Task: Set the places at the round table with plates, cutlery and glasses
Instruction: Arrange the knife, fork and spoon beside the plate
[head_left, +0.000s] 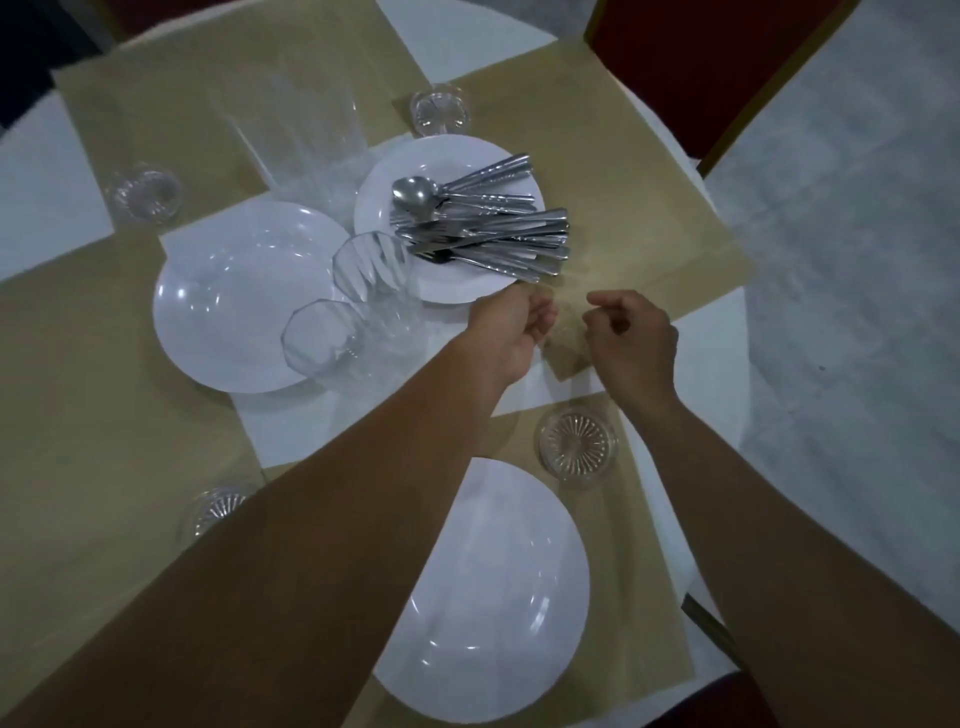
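placemat (634, 223) corner lies between left hand (511, 332) and right hand (631, 338); each grip curled, cannot tell if pinching.

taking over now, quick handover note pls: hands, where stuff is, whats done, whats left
Left hand and right hand: both curled at the near corner of the right placemat, apparently pinching it.
Cutlery is piled on the centre plate. A second plate sits beside it, with two tumblers at its rim.
Done: near plate on its mat with a small glass beside it; small glasses stand at other mats too.
Left: plates for the other mats, all cutlery, the tumblers.
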